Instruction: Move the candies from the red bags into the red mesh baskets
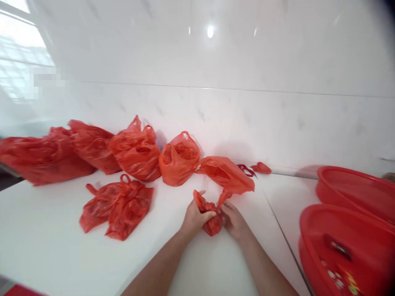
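Note:
Between my two hands is a small, crumpled red plastic bag, just above the white table. My left hand grips its left side, with the thumb laid across the front. On the other side, my right hand pinches a twisted upper end of the bag. What the bag contains is hidden. Just beyond my hands lies a loose, flattened red plastic bag. To the left, two small knotted red bags lie side by side on the table.
Several filled red plastic bags line the white wall. A dark red strip and a small red scrap lie behind. At right stand two red plastic baskets; the nearer holds small colourful packets. A seam crosses the white table.

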A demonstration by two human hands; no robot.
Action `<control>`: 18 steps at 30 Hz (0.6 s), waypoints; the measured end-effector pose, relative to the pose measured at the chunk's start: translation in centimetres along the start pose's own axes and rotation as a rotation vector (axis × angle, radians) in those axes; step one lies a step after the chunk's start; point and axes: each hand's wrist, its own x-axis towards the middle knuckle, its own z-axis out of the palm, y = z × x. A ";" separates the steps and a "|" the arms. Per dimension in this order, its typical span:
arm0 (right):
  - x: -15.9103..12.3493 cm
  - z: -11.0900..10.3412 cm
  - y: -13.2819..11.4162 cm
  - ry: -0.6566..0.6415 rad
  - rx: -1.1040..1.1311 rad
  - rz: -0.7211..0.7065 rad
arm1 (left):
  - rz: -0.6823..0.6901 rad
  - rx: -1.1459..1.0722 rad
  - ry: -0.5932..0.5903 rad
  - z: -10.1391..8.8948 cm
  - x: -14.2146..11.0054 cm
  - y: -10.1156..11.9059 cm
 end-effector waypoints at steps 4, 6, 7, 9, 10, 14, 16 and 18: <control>0.4 -0.7 -0.3 0.010 0.097 0.003 | 0.066 0.166 -0.026 -1.2 0.1 1.1; 0.5 -0.8 -0.5 0.023 0.113 0.025 | 0.096 0.201 0.076 -2.6 0.1 2.1; 0.5 -0.9 -0.5 0.029 0.105 0.040 | 0.112 0.202 0.154 -3.6 0.2 2.7; 0.5 -0.9 -0.6 0.033 0.072 0.062 | 0.148 0.194 0.338 -6.2 0.4 4.1; 0.5 -1.0 -0.6 0.032 0.056 0.066 | 0.161 0.193 0.453 -7.8 0.6 4.9; 0.6 -1.1 -0.5 0.029 0.002 0.056 | 0.189 0.322 0.884 -15.0 1.1 7.2; 0.6 -1.0 -0.4 0.023 -0.010 0.051 | 0.176 0.451 1.089 -18.1 0.7 7.0; 0.6 -0.8 -0.3 0.018 -0.007 0.049 | 0.081 0.683 1.220 -20.5 -0.1 5.4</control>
